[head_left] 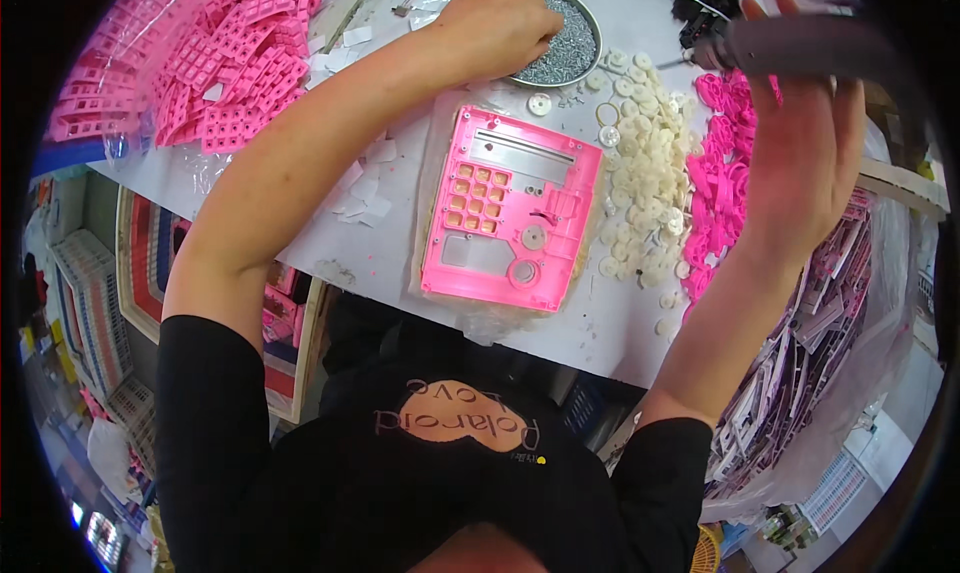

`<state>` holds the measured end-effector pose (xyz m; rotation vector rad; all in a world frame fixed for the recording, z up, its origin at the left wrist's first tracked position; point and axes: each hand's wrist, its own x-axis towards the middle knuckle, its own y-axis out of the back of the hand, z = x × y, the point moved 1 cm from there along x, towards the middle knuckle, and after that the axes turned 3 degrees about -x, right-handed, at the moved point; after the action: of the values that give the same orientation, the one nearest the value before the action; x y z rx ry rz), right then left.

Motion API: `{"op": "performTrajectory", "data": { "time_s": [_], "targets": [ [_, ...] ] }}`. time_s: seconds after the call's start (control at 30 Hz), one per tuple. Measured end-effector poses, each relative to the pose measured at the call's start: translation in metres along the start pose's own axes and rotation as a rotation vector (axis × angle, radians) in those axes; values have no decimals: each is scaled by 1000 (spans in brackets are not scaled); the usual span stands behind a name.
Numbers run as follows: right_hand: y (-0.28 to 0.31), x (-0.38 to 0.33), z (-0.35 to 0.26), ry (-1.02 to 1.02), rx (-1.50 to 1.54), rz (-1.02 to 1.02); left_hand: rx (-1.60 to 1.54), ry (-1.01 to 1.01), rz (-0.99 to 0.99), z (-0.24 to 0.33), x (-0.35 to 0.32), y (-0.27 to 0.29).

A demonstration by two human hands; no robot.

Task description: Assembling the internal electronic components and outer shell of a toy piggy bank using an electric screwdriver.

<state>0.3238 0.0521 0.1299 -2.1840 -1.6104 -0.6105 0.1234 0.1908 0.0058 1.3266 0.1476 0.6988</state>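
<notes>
Reaching left hand (500, 23) into screw dish (590, 28), fingers curled; right hand (800, 143) clamped on grey screwdriver (800, 45); pink panel (510, 208) flat.

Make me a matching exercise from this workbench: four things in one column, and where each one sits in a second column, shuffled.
Things:
1. pink plastic panel with keypad openings
2. round metal dish of small screws
3. heap of white plastic discs
4. grey electric screwdriver

Places:
A. held in the right hand
B. under the left hand
C. flat in the middle of the white table
D. between the panel and the loose pink parts on the right

Pairs: 1-C, 2-B, 3-D, 4-A
</notes>
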Motion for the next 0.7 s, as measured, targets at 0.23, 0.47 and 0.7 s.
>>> {"op": "performTrajectory", "data": {
  "time_s": [0.23, 0.47, 0.7],
  "targets": [
    [5, 11, -7, -108, 143, -412, -299, 189, -206, 13, 1, 32],
    [-30, -81, -39, -207, 511, -326, -618, -128, -132, 109, -113, 46],
    [-38, -100, -45, -133, 590, -437, -622, -64, 125, 130, -140, 39]
  ]
}}
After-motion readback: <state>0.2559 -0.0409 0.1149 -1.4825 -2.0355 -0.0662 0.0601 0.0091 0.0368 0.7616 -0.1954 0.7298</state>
